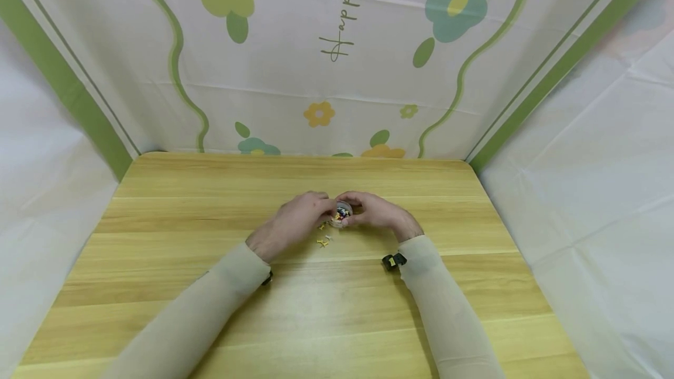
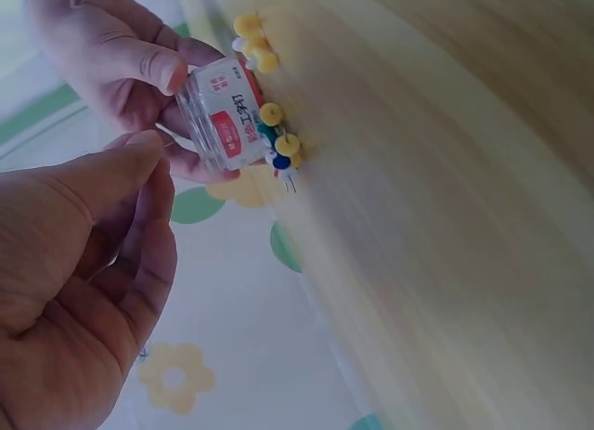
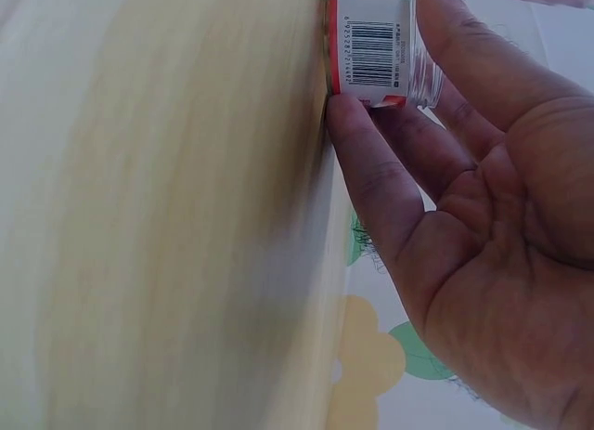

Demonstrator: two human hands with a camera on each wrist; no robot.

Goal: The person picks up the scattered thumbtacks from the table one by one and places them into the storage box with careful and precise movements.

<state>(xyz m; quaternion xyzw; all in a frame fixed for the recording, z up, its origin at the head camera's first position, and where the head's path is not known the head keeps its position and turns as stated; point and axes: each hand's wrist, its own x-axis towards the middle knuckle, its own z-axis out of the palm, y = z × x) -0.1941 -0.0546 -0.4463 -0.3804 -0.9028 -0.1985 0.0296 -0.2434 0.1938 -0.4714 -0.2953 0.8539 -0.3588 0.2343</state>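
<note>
A small clear jar (image 2: 223, 119) with a white-and-red label stands upright on the table, with colourful push pins (image 1: 342, 213) inside. My right hand (image 1: 376, 213) grips it, thumb on one side and fingers round the other; in the right wrist view its barcode side (image 3: 371, 54) shows. At the jar's mouth, my left hand (image 1: 300, 221) has thumb and forefinger pinched together. A thin, pin-like point shows at those fingertips in the left wrist view; the rest is hidden. Loose push pins (image 2: 288, 145), yellow, white, blue and green, lie close by the jar.
The wood-grain table (image 1: 326, 309) ends at a white curtain (image 1: 295, 75) printed with flowers. Yellow pins (image 1: 322, 243) and a white pin (image 1: 329, 237) lie in front of the jar. A dark strap device (image 1: 394, 261) sits at the right wrist.
</note>
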